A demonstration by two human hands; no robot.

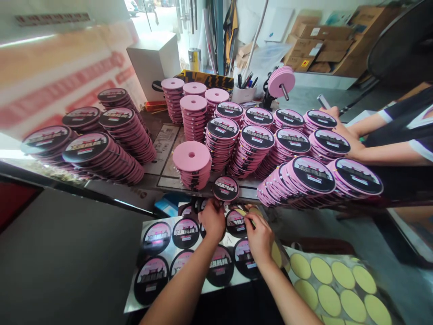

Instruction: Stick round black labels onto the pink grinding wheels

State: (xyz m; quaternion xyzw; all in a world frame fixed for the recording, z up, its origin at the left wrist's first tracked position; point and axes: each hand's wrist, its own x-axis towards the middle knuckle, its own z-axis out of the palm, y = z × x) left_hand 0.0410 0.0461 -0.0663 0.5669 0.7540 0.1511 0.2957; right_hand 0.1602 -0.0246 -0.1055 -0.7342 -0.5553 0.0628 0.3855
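A: Where is the sticker [235, 226]?
B: On the shiny sheet [131, 303], near its far edge, in between the two hands. It sits just left of the right hand [260, 234].
A: Which hand is nearer?
B: The right one. Its thumb and finger are almost closed, right at the sticker's edge. It looks like a tiny pinch, but I can't tell how tight. A yellow bit [241, 211] shows at the top of the sticker there.
A: And the left hand [213, 220]?
B: It is on the other side, to the left. Its fingers are bent and point away, up to the table [165, 181]. I can't see what they hold, if they hold a thing at all.
A: Is the sticker long one way?
B: No — it is round, so it has no long side. What counts is which edge the right hand has: the right one.
A: Where is the small disc [226, 188]?
B: Past the left hand, at the near edge of the table. It is ahead of the sticker and a bit to the left — a short way from the right hand, but nearer to the left one.
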